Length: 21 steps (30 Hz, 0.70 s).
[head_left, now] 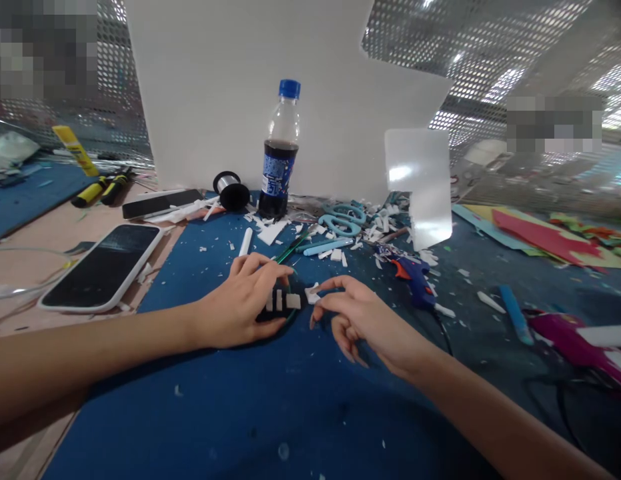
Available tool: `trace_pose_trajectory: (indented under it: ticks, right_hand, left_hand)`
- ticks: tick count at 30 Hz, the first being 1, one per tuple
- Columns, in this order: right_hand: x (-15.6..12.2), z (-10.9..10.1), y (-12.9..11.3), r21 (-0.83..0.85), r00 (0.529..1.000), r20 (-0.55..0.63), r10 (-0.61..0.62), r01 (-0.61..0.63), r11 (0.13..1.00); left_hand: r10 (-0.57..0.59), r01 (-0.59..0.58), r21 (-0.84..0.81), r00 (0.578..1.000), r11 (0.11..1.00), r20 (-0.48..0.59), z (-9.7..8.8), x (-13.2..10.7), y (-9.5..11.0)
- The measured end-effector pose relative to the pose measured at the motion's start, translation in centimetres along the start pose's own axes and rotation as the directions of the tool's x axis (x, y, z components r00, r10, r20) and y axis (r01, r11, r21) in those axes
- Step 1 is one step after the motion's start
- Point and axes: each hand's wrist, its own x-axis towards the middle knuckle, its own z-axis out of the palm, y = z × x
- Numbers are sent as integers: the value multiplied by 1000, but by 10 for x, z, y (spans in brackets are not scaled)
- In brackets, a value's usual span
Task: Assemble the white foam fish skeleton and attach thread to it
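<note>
My left hand (243, 297) lies over a small dark piece (273, 312) with a rounded edge, its thumb and fingers closed around the sides. Several pale little blocks (293, 301) sit in a row on that dark piece, and part of it is hidden under the palm. Just to its right, my right hand (365, 320) pinches a small white scrap (313, 294) between thumb and forefinger, with the other fingers curled. A narrow gap separates the scrap from the dark piece. Both hands are low over a blue mat (270, 407).
Behind the hands stand a cola bottle (277, 170), a wire spool (232, 192) and light blue scissors (343, 220) among white scraps. Blue (419, 283) and magenta (570, 340) glue guns lie right, with cords. A phone (105, 267) lies left. A white board (205, 87) rises behind.
</note>
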Motion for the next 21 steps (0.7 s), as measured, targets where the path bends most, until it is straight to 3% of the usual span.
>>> trace_pose_trajectory:
  ticks: [4,11,21]
  right_hand:
    - [3,-3,1,54,996,-36,-81,82,995]
    - [14,-10,8,-3,987,-51,-154,154,988]
    - [28,-13,17,-184,941,-149,-305,276,943]
  left_hand:
    - [7,-7,9,1000,1000,-2,1,1,0]
    - [19,-19,25,1000,1000,-11,1,3,-1]
    - [-1,2,28,999,1000,-32,4,5,-2]
